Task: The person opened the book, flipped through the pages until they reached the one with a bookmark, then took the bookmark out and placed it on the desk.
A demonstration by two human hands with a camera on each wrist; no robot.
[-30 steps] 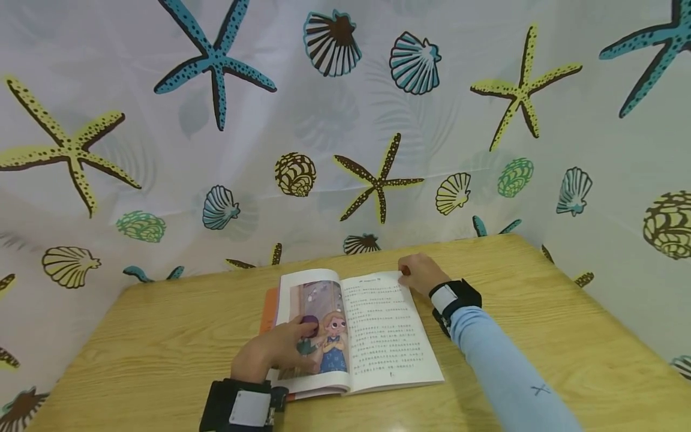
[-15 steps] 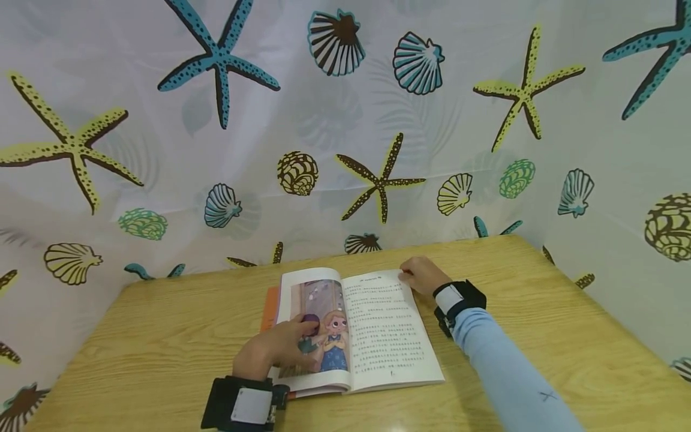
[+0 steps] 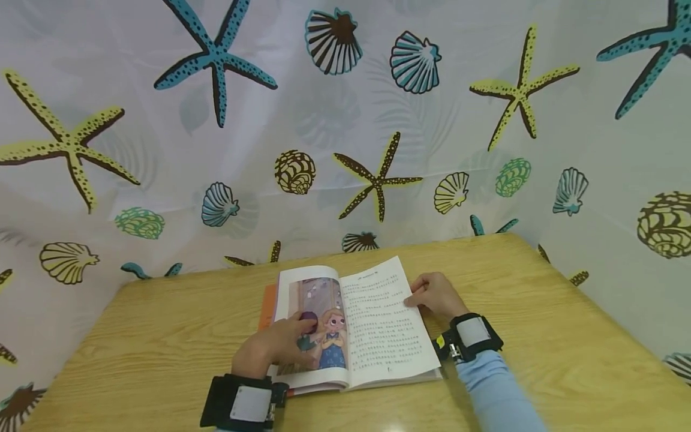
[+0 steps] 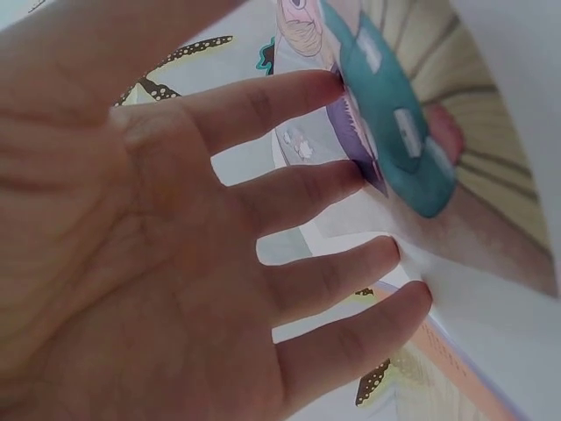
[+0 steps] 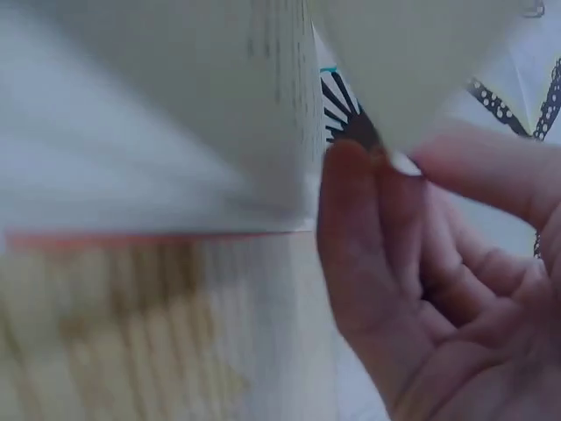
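An open book (image 3: 380,324) lies on the wooden table, a colour picture on its left page and printed text on its right page. My left hand (image 3: 281,345) rests on the left page; in the left wrist view its fingers (image 4: 302,189) are straight and spread, tips at the picture. At the outer edge of the right page my right hand (image 3: 437,295) pinches the paper between thumb and fingers. The right wrist view shows the page (image 5: 412,79) raised off the sheets below, its edge held at the fingertips (image 5: 351,171).
The wooden table (image 3: 178,336) extends around the book on every side. An orange cover edge (image 3: 267,306) sticks out at the book's left. Behind and to the right hangs a white cloth (image 3: 324,120) printed with starfish and shells. Both wrists wear black straps.
My right hand has moved from the right page's top corner down along its outer edge, and the page has lifted with its top corner free. The left hand stays in place.
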